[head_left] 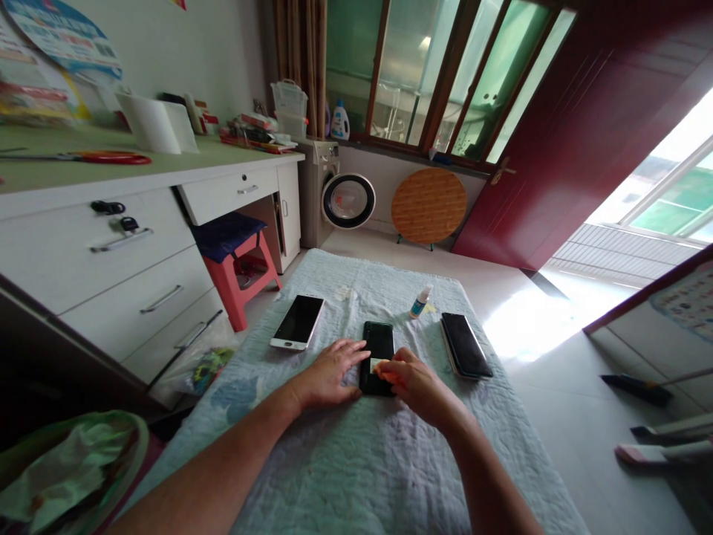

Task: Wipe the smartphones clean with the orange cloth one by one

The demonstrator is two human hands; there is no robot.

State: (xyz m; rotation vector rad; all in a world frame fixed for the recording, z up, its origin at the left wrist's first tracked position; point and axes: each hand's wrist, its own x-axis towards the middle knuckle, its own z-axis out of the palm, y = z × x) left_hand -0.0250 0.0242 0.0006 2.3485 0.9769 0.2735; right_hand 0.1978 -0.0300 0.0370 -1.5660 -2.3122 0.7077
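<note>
A dark smartphone (379,339) lies in the middle of the cloth-covered table (356,461). My left hand (333,371) rests at its left edge, fingers stretched out, fingertips touching the phone. Bunched in my right hand (415,379) is a small orange cloth (384,369), pressed against the lower part of the phone; a pale patch shows just left of it. Left of my hands lies a white smartphone (299,321) with a black screen. To the right is another dark phone (466,345). A small spray bottle (422,301) stands beyond the middle phone.
A white desk (122,245) with drawers runs along the left, a red stool (245,275) beside it. Behind the table are an open washing machine (320,186) and a round wooden tabletop (428,206). A waste bin (142,438) sits at lower left, brooms (640,388) at right.
</note>
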